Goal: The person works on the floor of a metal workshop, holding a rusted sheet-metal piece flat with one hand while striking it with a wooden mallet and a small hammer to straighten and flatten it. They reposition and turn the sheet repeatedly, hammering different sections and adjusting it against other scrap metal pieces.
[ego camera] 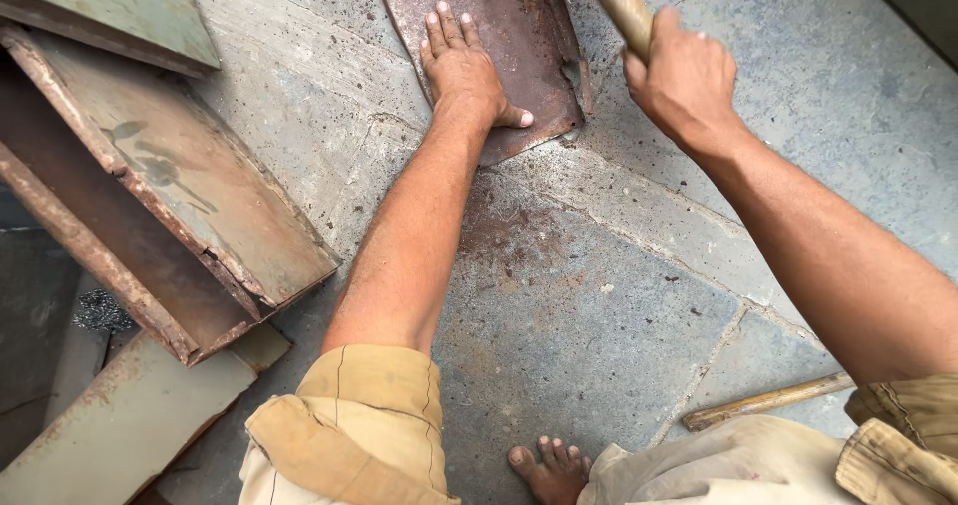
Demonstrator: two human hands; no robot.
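Rusty brown metal sheet [509, 36] lies flat on the stone floor [599, 295], and the left hand [461, 71] presses it down with open fingers, likely so it stays put. Right hand [684, 81] is closed tight around a wooden handle [617, 4], maybe a hammer, lifted above the sheet's bent edge.

Metal sheet [509, 36] on stone floor [599, 295]; stacked metal trays [170, 186] left; stick [768, 401] right.
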